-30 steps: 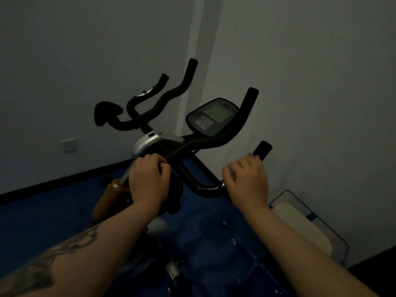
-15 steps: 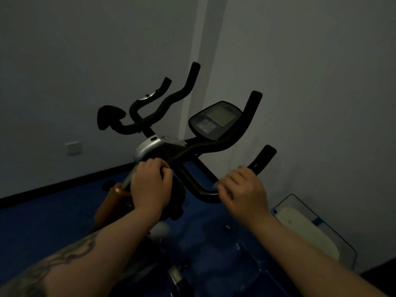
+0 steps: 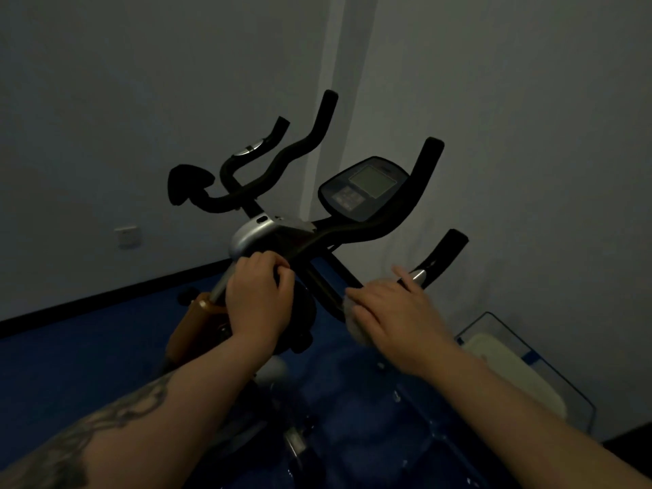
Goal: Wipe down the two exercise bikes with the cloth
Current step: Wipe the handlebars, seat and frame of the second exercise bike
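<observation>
Dim workout room, exercise bikes [image 3: 317,234], blue floor [image 3: 70,354]

Item count, dim corner of the room.
Exercise bikes: two, a near bike [image 3: 282,238] with one display console [image 3: 363,188] and a far bike [image 3: 247,171] behind it. Hands: two, left hand [image 3: 257,298] and right hand [image 3: 395,312]. Cloth [image 3: 354,324]: one. Clear bin [image 3: 529,368]: one. Wall socket [image 3: 126,236]: one.
</observation>
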`<action>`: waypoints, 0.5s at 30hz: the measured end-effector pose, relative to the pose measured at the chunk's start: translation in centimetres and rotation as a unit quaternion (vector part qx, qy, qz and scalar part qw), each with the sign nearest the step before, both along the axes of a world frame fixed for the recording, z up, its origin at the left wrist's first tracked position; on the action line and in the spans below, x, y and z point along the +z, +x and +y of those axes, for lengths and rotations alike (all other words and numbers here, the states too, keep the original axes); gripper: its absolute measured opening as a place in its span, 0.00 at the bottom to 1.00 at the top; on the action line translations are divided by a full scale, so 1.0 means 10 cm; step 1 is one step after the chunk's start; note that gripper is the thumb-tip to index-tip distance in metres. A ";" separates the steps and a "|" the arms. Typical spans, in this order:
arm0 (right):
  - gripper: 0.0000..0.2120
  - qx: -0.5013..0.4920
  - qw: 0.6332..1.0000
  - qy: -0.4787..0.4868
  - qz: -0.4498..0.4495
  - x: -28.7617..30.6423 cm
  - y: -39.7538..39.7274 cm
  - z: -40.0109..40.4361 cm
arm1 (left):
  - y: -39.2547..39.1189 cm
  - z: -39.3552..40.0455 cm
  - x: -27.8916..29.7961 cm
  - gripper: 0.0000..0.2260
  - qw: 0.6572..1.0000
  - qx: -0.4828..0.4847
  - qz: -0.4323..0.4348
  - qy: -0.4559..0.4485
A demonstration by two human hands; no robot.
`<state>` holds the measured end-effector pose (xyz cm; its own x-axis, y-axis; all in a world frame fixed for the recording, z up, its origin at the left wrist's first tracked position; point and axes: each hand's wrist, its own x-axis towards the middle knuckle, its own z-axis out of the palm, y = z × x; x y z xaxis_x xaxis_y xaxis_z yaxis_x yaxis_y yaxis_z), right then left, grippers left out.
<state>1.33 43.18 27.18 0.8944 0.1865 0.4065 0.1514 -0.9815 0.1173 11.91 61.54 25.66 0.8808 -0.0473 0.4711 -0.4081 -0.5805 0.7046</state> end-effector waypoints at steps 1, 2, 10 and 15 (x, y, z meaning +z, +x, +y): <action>0.18 0.008 1.000 -0.004 0.000 0.02 -0.07 -0.05 | 0.00 0.00 0.00 0.05 1.000 0.001 0.001 0.001; 0.18 -0.003 1.000 -0.002 -0.002 0.03 -0.11 -0.02 | 0.01 0.00 -0.01 0.05 1.000 0.002 0.001 0.002; 0.13 -0.129 0.968 -0.093 0.195 0.17 0.61 0.43 | 0.02 -0.01 -0.04 0.04 1.000 0.004 -0.010 0.003; 0.15 -0.075 0.960 -0.131 0.238 0.26 0.42 0.39 | 0.02 0.00 -0.05 0.04 1.000 0.014 -0.021 0.008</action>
<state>5.52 47.07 29.80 0.9919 0.0814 -0.0974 0.1084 -0.9425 0.3162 12.16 61.50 25.21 0.8616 -0.0312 0.5067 -0.4207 -0.6024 0.6783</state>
